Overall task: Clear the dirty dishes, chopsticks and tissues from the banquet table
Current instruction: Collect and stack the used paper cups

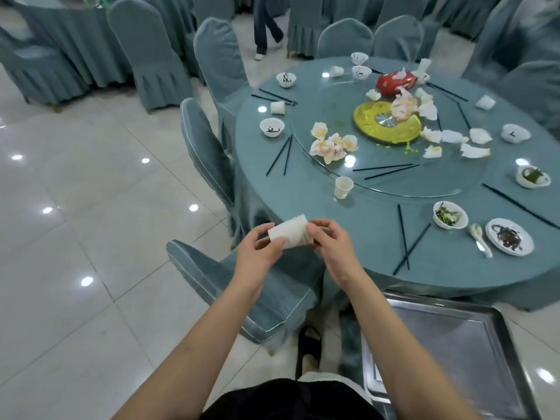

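Both my hands hold a stack of white paper cups (288,234) lying sideways above a chair at the table's near-left edge. My left hand (257,253) grips its base end and my right hand (330,247) pinches its rim end. On the round blue banquet table (333,247) one paper cup (343,187) stands upright. Dirty white bowls (450,214) and a dirty plate (509,237) with a spoon (480,239) sit at the near right. Black chopsticks (403,237) lie scattered, and crumpled tissues (331,145) cover the glass turntable (424,180).
A steel tray (436,316) on a cart stands at the lower right beside me. Blue-covered chairs (212,159) ring the table; one (230,274) is right under my hands. A yellow platter (368,118) and red tissue box (394,83) sit mid-table. A person's legs (266,28) show at the far back.
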The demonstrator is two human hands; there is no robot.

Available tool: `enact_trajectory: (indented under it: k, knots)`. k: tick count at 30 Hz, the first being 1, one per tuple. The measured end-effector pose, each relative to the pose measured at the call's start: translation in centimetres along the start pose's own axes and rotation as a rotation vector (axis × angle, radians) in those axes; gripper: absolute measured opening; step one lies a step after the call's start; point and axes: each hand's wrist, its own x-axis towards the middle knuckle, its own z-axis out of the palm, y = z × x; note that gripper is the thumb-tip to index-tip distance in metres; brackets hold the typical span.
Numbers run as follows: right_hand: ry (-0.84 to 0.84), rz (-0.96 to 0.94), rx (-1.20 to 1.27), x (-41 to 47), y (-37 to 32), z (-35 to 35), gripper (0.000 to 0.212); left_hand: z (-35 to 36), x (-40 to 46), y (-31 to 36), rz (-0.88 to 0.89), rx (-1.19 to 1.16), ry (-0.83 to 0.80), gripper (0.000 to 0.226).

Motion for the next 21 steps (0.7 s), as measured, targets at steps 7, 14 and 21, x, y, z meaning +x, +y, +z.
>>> enact_trajectory:
  k: [7, 14, 21]
  knots:
    - [-0.046, 0.097, 0.006, 11.1, -1.2, -4.9, 0.024, 6.2, 8.9, -0.3, -0.068, -0.047, 0.04, 0.034]
    - [0.028, 0.123, -0.156, 21.3, 0.1, -9.7, 0.008, 10.0, 15.0, -1.4, -0.111, -0.04, 0.135, 0.032]
    - [0.163, 0.049, -0.514, 29.4, 2.7, -12.5, 0.026, 11.6, 18.4, -2.3, -0.168, -0.02, 0.204, 0.038]
